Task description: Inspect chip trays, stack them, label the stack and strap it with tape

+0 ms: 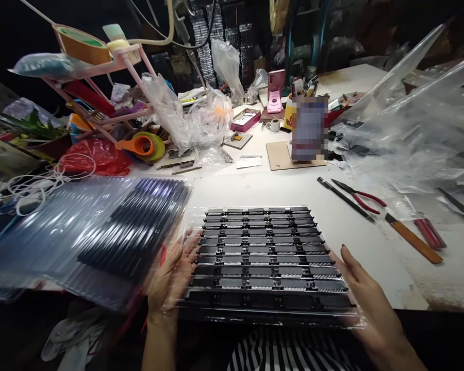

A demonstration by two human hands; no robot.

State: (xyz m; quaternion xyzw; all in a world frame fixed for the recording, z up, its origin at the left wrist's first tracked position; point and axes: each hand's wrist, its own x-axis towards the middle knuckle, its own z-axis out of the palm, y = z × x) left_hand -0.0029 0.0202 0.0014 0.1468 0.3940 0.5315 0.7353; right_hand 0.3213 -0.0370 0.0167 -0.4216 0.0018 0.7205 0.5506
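Note:
A clear plastic tray point(355, 318) lies at the front edge of the table, filled with rows of black comb-like plastic parts point(261, 261). My left hand point(166, 275) grips its left side, the fingers seen through the clear rim. On the opposite side, my right hand point(365, 288) holds the tray with the thumb up along the edge and the other fingers mostly hidden beneath. To the left of my left hand is a stack of similar clear trays point(62, 221), some with dark parts inside.
Right of the tray lie red-handled pliers point(365, 201), a dark slim tool point(344, 198) and an orange-handled blade point(413, 238). Plastic bags point(421, 129) pile up at the right. A pink rack point(127, 62), an orange tape roll point(142, 145) and a pixelated upright device point(308, 129) stand behind.

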